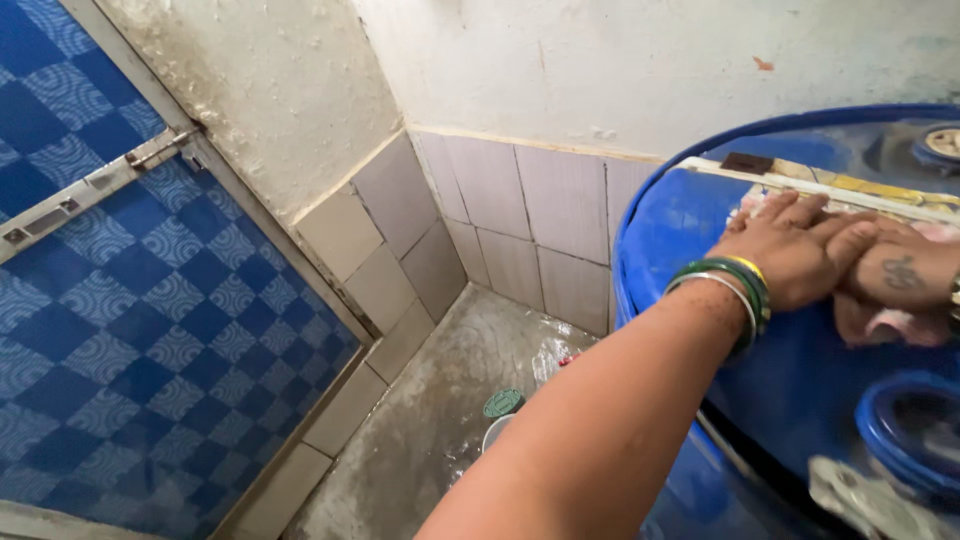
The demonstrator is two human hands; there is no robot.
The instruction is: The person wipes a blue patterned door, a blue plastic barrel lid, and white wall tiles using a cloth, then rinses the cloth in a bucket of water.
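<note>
The left hand lies flat, fingers spread, over the right hand. Both press a pink cloth onto a blue drum.

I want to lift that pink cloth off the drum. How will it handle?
The pink cloth looks crumpled and flattened under the left hand and right hand, so probably floppy and light. The drum lid looks glossy, so it may slide easily. Whether it is wet is unclear.

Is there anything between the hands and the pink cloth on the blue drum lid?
Nothing visible. The left hand lies over the right hand, and both press on the pink cloth on the drum lid.
</note>
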